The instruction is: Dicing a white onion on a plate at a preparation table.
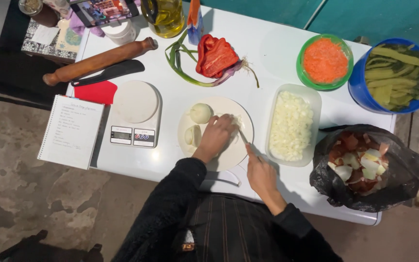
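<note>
— Left hand (217, 137) pressing onion (233, 121) flat on white plate (197, 145); peeled pieces (200, 113) alongside.
— Right hand (260, 171) closed around knife (243, 136), blade just beside left fingertips. Risky: rounded onion could roll, nicking fingers.

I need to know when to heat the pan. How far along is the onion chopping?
Done: a clear tub is full of chopped onion, and peels fill the black bag. In hand: the left hand steadies a piece on the white plate while the right hand cuts with a knife. Left: a whole peeled onion and a half wait on the plate.
</note>
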